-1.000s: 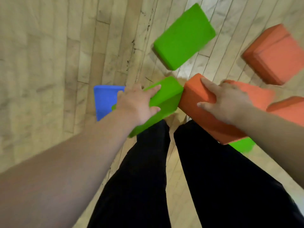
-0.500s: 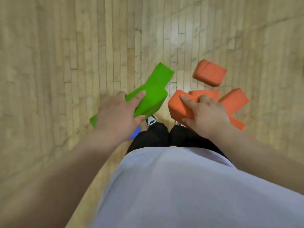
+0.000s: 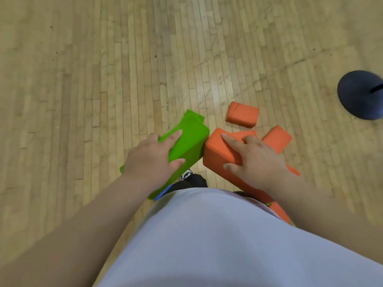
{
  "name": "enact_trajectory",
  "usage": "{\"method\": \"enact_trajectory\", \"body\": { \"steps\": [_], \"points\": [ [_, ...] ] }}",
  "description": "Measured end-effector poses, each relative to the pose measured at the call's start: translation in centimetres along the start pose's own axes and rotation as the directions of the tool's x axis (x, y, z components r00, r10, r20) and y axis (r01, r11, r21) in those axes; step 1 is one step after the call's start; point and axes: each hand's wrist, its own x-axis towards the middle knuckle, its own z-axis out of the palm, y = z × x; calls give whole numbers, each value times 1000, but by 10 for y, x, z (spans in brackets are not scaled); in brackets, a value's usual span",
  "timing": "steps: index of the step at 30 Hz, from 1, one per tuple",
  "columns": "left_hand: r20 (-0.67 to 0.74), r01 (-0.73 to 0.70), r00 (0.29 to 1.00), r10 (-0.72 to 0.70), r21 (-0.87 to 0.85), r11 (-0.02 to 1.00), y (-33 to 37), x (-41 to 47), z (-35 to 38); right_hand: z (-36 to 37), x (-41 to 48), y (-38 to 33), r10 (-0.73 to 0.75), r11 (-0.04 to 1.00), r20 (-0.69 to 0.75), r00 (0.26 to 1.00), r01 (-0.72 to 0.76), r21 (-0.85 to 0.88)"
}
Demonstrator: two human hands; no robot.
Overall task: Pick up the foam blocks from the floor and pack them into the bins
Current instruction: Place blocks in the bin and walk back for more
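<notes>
Foam blocks sit one in each of your hands, held out in front of your body above the wooden floor (image 3: 103, 79). Your left hand (image 3: 151, 158) grips a green block (image 3: 186, 139), fingers laid over its top face and thumb pressed against the side facing you. Your right hand (image 3: 257, 156) clamps an orange block (image 3: 215, 150) the same way, fingers spread across the top and thumb hooked on the near side. The two held blocks come together at their inner corners between your hands; whether they touch is hard to tell. Just past your left fingertips the end of a second green block (image 3: 192, 118) shows, and a blue sliver (image 3: 163, 192) peeks out beneath your left wrist. Beyond your right hand, three more orange blocks lie on the floor: one farthest out (image 3: 242, 117), one off to the right (image 3: 277, 138), and one partly hidden behind your fingers (image 3: 246, 133). Well off to your right stands a dark round base (image 3: 360, 94).
</notes>
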Motion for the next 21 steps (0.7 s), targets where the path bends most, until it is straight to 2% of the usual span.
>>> {"method": "enact_trajectory", "body": {
  "steps": [6,9,14,17,21],
  "points": [
    [12,82,997,-82,-19,996,17,-122,67,62,-100,3,-78,994,23,997,80,-79],
    [-4,151,989,-151,-16,988,19,-191,96,92,-144,-3,-147,987,77,986,151,-47],
    [-3,280,959,-283,-121,952,8,-302,116,117,-217,-39,-268,960,121,956,276,-51],
    [6,375,925,-380,-175,910,-13,-366,137,126,-241,-79,-381,914,144,913,396,-92],
    [1,512,846,-533,-275,814,-45,-468,172,148,-277,-151,-542,795,196,817,574,-196]
  ]
}}
